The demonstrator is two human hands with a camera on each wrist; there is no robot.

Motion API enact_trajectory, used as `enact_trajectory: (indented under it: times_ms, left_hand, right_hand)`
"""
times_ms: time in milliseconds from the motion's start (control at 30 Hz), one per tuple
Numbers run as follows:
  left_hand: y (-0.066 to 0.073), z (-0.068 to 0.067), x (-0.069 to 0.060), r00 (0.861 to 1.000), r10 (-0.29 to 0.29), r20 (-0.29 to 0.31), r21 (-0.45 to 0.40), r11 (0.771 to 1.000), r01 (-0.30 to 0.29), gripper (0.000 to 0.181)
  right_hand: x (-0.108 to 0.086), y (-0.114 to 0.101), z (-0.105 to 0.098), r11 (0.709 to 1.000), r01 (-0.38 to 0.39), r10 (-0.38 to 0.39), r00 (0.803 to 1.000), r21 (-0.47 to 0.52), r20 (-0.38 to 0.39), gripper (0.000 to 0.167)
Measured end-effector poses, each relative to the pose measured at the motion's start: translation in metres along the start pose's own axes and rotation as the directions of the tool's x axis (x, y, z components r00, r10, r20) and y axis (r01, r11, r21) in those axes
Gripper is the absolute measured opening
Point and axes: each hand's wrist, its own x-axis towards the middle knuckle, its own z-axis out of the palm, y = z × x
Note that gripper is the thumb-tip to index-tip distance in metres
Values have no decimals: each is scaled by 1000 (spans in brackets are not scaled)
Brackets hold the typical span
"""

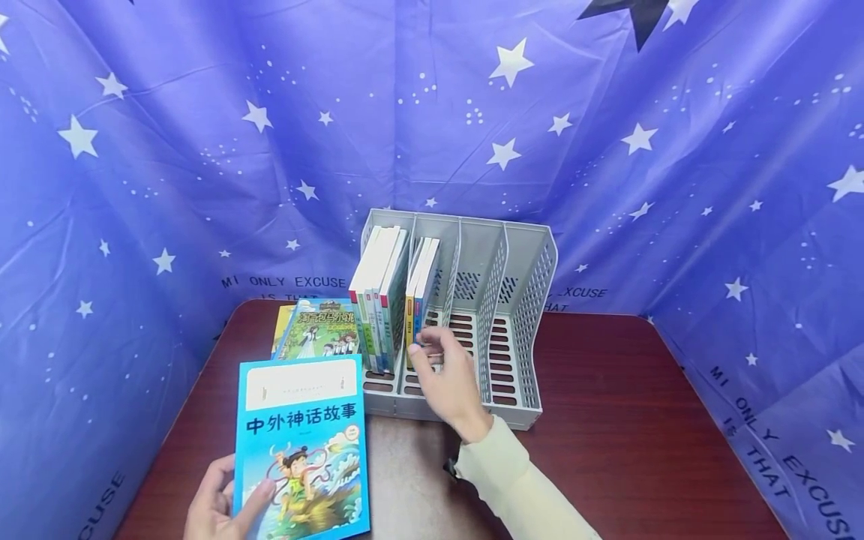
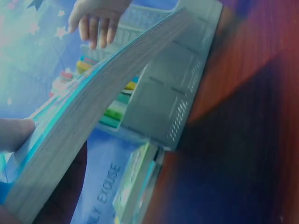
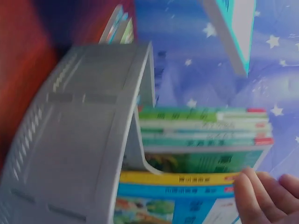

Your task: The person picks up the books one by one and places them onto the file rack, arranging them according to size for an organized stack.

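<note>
Left hand (image 1: 226, 501) pinches blue-bordered illustrated paperback (image 1: 301, 442) by lower-left edge; right hand (image 1: 451, 381), fingers loosely bent, at thin blue-spined book (image 1: 418, 315), contact unclear.

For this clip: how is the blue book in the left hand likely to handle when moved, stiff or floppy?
The blue book is probably fairly stiff: the left hand grips its lower left side, yet the cover looks nearly flat. Its thick page block suggests some weight. Held from one side, it may tilt if the grip loosens.
</note>
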Motion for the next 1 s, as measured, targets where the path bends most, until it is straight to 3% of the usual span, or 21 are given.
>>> enact_trajectory:
  times_ms: [100, 233, 467, 633, 700, 767, 1000]
  left_hand:
    - [6, 9, -1, 999, 12, 31, 20, 1000, -13, 38]
    - [13, 19, -2, 997, 42, 67, 20, 999, -44, 39]
    - [16, 30, 0, 980, 139, 141, -17, 990, -138, 37]
    - [11, 30, 2, 950, 186, 249, -70, 982, -174, 40]
    - [10, 30, 3, 934, 205, 293, -101, 978, -183, 40]
    - [9, 30, 4, 926, 204, 319, -114, 978, -176, 40]
    - [5, 26, 14, 908, 137, 396, -79, 990, -115, 38]
  right_hand:
    - [-9, -4, 2, 983, -97, 79, 990, 155, 116, 28]
    - [-19, -4, 4, 925, -248, 168, 947, 289, 275, 33]
    - [-28, -3, 0, 819, -432, 245, 859, 378, 450, 40]
    - [-28, -5, -5, 768, -491, 254, 823, 411, 509, 41]
    - [-28, -6, -7, 759, -497, 249, 819, 421, 517, 41]
    - [-28, -6, -8, 760, -492, 241, 820, 425, 519, 40]
    - [-31, -6, -13, 802, -420, 188, 853, 425, 488, 34]
